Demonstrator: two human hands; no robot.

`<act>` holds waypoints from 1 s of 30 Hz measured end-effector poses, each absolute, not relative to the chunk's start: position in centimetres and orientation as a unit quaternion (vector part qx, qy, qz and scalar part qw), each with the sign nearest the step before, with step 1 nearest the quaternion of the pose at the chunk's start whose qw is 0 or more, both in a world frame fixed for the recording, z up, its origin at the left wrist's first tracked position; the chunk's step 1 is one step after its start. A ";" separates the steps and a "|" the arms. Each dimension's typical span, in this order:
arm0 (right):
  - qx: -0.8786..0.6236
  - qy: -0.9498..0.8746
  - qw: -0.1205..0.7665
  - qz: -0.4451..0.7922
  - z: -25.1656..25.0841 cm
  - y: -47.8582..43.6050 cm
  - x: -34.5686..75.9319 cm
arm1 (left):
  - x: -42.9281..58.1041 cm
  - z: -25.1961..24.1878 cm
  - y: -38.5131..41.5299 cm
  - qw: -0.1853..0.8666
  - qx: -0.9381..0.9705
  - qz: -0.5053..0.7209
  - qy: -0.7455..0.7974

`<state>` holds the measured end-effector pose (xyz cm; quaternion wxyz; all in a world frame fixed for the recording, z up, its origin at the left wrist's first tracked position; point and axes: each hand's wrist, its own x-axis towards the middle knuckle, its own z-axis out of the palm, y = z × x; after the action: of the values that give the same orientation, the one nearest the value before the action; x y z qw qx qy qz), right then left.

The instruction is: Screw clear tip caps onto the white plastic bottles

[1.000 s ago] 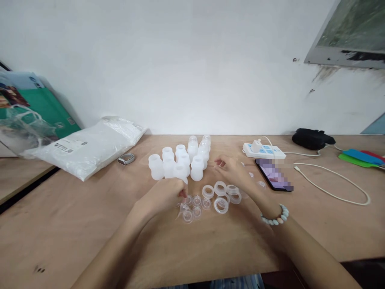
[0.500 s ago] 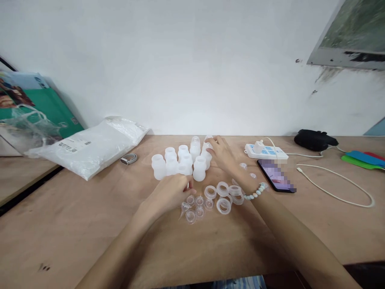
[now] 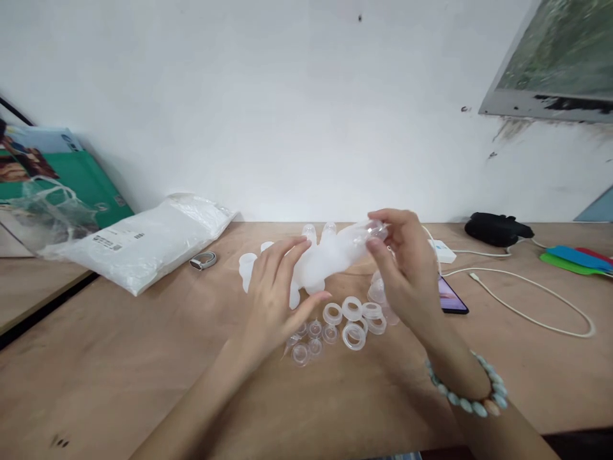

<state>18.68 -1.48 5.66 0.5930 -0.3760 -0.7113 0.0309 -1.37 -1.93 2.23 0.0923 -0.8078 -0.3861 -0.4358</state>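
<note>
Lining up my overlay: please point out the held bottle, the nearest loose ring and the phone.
held bottle (image 3: 330,257), head view, milky body.
nearest loose ring (image 3: 355,345), head view, front rim.
phone (image 3: 454,301), head view, screen corner.

Surface finishes: bottle (image 3: 330,259), frosted translucent plastic, matt; cap (image 3: 371,231), clear glossy plastic; rings (image 3: 353,308), smooth translucent plastic; table (image 3: 143,358), matt plywood with visible grain; bag (image 3: 153,239), crinkled glossy plastic film; bracelet (image 3: 472,402), smooth polished beads.
</note>
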 end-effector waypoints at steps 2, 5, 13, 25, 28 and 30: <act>-0.351 -0.727 0.581 0.105 5.1 -2.5 17.5 | -1.4 2.2 -2.2 0.111 -0.820 -0.394 -0.400; -0.360 -0.752 0.531 0.152 4.0 -2.8 16.4 | -1.3 2.2 -2.4 0.067 -0.834 -0.306 -0.454; -0.402 -0.748 0.472 0.237 3.1 -1.7 16.6 | -0.5 2.3 -2.7 -0.050 -0.831 -0.226 -0.505; -0.400 -0.716 0.534 0.207 4.9 -2.6 17.5 | 0.5 3.6 -3.2 -0.304 -0.785 -0.306 -0.445; -0.389 -0.696 0.561 0.222 4.7 -2.4 17.7 | 1.0 4.2 -3.2 -0.365 -0.769 -0.316 -0.419; -0.377 -0.682 0.581 0.234 4.1 -2.1 17.8 | 1.4 4.4 -3.0 -0.401 -0.758 -0.316 -0.407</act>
<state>17.80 -2.12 4.15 0.5810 -0.3772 -0.6821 0.2344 1.42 -3.04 4.44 -0.4005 -0.7578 -0.4068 -0.3160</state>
